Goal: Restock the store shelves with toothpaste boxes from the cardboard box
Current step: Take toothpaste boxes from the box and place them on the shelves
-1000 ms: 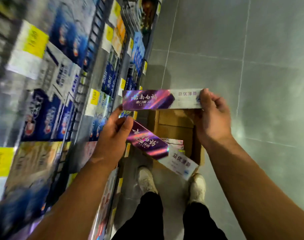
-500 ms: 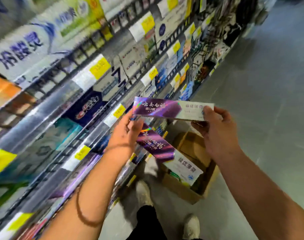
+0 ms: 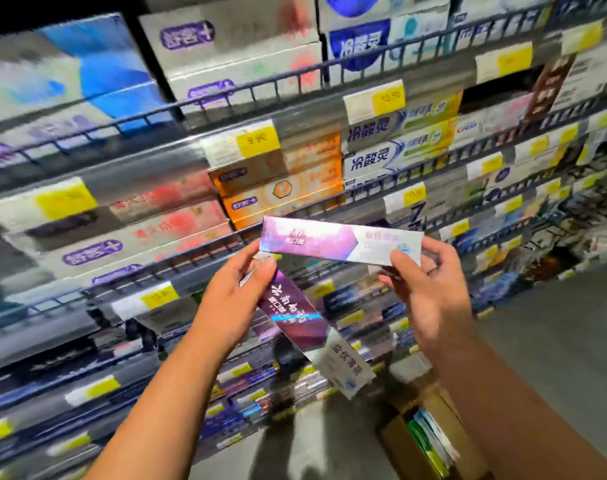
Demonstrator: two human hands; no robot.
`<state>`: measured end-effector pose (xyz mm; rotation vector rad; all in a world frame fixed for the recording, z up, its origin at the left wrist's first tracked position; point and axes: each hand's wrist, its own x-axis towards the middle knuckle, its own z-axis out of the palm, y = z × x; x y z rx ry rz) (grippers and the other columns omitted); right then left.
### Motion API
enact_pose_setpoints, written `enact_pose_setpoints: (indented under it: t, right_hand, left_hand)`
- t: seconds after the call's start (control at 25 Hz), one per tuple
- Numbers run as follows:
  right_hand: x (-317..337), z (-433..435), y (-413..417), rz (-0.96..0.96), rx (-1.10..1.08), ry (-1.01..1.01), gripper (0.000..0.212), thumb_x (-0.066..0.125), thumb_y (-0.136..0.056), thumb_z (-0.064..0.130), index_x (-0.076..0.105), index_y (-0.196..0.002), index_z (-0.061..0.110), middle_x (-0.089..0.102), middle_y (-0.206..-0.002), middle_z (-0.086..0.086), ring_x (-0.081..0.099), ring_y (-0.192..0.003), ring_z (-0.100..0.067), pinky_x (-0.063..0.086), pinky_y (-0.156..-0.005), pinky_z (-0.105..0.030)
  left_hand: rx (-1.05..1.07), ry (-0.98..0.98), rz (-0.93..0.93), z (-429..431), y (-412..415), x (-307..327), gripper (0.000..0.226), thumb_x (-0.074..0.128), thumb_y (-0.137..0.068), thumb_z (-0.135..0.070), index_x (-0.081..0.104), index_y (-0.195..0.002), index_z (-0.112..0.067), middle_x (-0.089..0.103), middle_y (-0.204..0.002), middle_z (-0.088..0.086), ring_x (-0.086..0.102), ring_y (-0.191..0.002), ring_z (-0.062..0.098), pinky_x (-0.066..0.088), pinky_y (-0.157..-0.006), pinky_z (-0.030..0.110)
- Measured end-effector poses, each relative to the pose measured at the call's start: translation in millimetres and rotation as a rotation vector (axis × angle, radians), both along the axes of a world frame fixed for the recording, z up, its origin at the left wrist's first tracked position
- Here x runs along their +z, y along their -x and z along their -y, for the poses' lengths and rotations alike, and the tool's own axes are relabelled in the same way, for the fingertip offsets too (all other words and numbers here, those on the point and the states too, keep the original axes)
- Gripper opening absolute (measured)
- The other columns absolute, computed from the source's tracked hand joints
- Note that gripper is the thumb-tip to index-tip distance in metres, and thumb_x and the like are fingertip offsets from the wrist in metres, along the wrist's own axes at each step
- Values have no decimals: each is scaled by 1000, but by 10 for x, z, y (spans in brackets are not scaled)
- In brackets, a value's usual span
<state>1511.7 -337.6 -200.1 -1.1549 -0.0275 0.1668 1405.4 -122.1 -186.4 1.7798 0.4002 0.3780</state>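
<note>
Two purple-and-silver toothpaste boxes are held up before the shelves. My right hand (image 3: pixel 430 289) grips the right end of the upper toothpaste box (image 3: pixel 336 242), which lies level; the fingertips of my left hand (image 3: pixel 233 303) touch its left end. The same left hand clamps the top of the lower toothpaste box (image 3: pixel 305 327), which slants down to the right. The open cardboard box (image 3: pixel 399 441) sits on the floor at the lower right with several boxes inside.
Wire-fronted shelves (image 3: pixel 260 84) full of toothpaste cartons fill the left and top, with yellow price tags (image 3: pixel 257 142) on the rails. An orange carton stack (image 3: pixel 284 181) sits just behind the held boxes. Grey floor (image 3: pixel 554 341) lies to the right.
My view has swung up from the floor to the shelves. Both hands have risen with the two boxes, and the cardboard box has dropped to the lower right of the view.
</note>
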Motion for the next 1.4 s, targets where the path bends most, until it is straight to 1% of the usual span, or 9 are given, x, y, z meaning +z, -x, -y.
enact_pose_setpoints:
  t: [0.12, 0.36, 0.52, 0.68, 0.84, 0.96, 1.16, 1.28, 1.4]
  right_hand:
    - [227, -502, 320, 46, 57, 64, 25, 59, -92, 8, 47, -108, 23, 69, -102, 2, 69, -88, -13, 55, -71, -25]
    - [580, -1798, 1310, 187, 115, 124, 37, 62, -89, 10, 42, -119, 18, 64, -101, 5, 65, -91, -12, 51, -87, -33]
    - [748, -2521, 1907, 242, 184, 80, 35, 65, -88, 13, 45, -115, 23, 63, -104, 6, 65, -93, -12, 52, -89, -38]
    - [988, -3086, 2434, 264, 299, 25, 38, 69, -82, 18, 47, -111, 28, 64, -107, 0, 66, -99, -20, 52, -89, -42]
    - [1205, -3487, 2772, 317, 385, 33, 40, 62, -89, 7, 42, -121, 21, 63, -106, 6, 64, -101, -21, 50, -95, -47]
    - [1351, -3742, 2926, 402, 440, 65, 44, 61, -90, 10, 38, -123, 27, 60, -107, 13, 64, -97, -9, 49, -97, -44]
    - [1516, -4113, 2975, 484, 507, 79, 44, 60, -91, 15, 37, -123, 33, 58, -113, 14, 62, -81, 5, 52, -83, -26]
    - [1584, -4314, 2993, 528, 511, 60, 40, 60, -90, 13, 39, -120, 30, 54, -104, 23, 58, -78, 16, 43, -68, -2]
    - [1632, -4473, 3041, 569, 479, 71, 40, 63, -89, 13, 42, -118, 31, 57, -111, 16, 62, -89, 7, 49, -74, -9]
  left_hand:
    - [71, 39, 46, -399, 501, 170, 77, 61, -66, -58, 53, -133, -23, 69, -108, -8, 64, -90, 3, 50, -84, 24]
    - [205, 68, 111, -1393, 1761, 503, 58, 68, -68, -50, 57, -122, -30, 71, -96, -10, 64, -81, 2, 50, -83, 28]
    - [234, -10, 114, -1937, 2555, 764, 64, 64, -72, -56, 54, -130, -31, 64, -97, 17, 59, -83, 11, 48, -86, 41]
    - [299, -60, 175, -2369, 3219, 1001, 39, 63, -74, -49, 63, -113, -47, 60, -90, -2, 55, -80, 7, 44, -73, 22]
    - [427, -68, 200, -2689, 3598, 1089, 46, 69, -85, -22, 54, -129, -21, 60, -66, -18, 54, -61, -5, 42, -60, 8]
    - [508, -138, 166, -2888, 3797, 1166, 77, 69, -71, -50, 48, -139, -22, 56, -75, -7, 56, -68, 3, 44, -68, 18]
    - [625, -185, 161, -3113, 3940, 1272, 71, 65, -75, -53, 47, -139, -29, 61, -92, 13, 62, -80, 13, 48, -78, 33]
    - [668, -190, 174, -3285, 4000, 1336, 68, 67, -74, -55, 49, -137, -33, 68, -110, 0, 68, -97, 12, 53, -83, 33]
    - [667, -215, 223, -3390, 4044, 1449, 53, 72, -82, -35, 54, -132, -33, 71, -105, -14, 68, -88, -2, 51, -68, 15]
